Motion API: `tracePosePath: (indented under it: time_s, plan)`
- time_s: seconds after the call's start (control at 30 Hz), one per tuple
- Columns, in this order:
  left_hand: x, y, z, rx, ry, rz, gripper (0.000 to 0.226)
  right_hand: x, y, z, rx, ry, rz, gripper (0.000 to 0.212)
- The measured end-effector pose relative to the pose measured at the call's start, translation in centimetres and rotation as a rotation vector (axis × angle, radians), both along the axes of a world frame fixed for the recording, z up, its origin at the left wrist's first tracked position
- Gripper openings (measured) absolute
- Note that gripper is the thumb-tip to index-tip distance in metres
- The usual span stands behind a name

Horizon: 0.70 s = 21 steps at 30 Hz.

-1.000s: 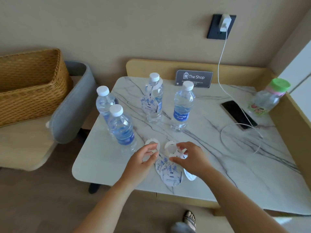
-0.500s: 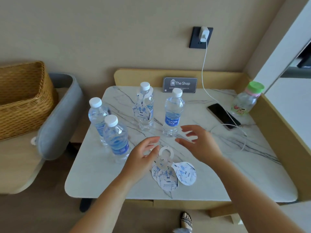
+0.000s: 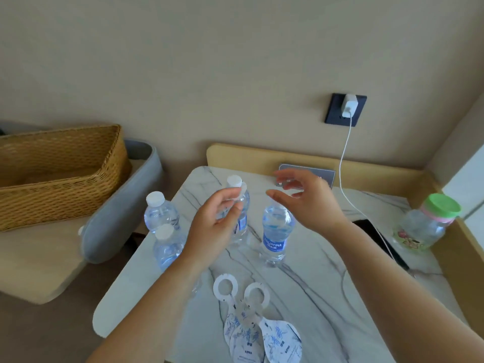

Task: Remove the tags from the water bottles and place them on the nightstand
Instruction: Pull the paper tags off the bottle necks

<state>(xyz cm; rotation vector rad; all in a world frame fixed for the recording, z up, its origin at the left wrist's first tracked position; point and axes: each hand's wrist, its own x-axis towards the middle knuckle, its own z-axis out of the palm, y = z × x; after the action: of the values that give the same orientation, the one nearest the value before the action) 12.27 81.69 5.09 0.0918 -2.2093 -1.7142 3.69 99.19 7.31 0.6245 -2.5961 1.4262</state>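
Several clear water bottles with white caps stand on the marble nightstand (image 3: 314, 297). The far bottle (image 3: 242, 224) still carries a white tag round its neck. My left hand (image 3: 214, 229) is in front of this bottle with fingers spread, empty, its fingertips near the neck. My right hand (image 3: 306, 200) hovers open above the Aquafina bottle (image 3: 275, 237), holding nothing. Two more bottles (image 3: 159, 213) (image 3: 167, 247) stand at the left edge, without tags. A small pile of removed tags (image 3: 251, 328), white with blue print and ring holes, lies near the front edge.
A green-lidded plastic jar (image 3: 424, 226) stands at the right. A white cable (image 3: 345, 166) runs from a wall charger (image 3: 348, 108) to a dark phone (image 3: 377, 237). A sign (image 3: 330, 174) leans at the back. A wicker basket (image 3: 52, 174) sits on a chair to the left.
Both hands have let go of the tags on the table and risen toward the far bottles. The camera has tilted up.
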Motion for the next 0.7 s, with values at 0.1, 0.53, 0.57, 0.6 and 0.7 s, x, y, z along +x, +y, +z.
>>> tracePosePath:
  time_s: [0.1,0.53,0.57,0.6,0.7]
  plan:
    - [-1.9,-0.1,1.6,-0.051,0.038,0.088,0.020,-2.7,-0.3,0.3,-0.018,0.007,0.076,0.029]
    - [-7.8,-4.3,3.8,-0.259,-0.188,0.077,0.017,-8.8,-3.4,-0.4,0.068,-0.068,0.295,0.027]
    - [-8.2,-4.8,3.6,-0.259,-0.208,0.065,0.018,-8.9,-3.5,-0.5,0.074,-0.075,0.292,0.026]
    - [-8.5,-5.2,3.5,-0.265,-0.227,0.050,0.018,-8.8,-3.7,-0.5,0.080,-0.085,0.287,0.026]
    - [-9.4,-6.2,3.0,-0.288,-0.275,-0.009,0.018,-8.4,-4.0,-0.7,0.133,-0.099,0.270,0.027]
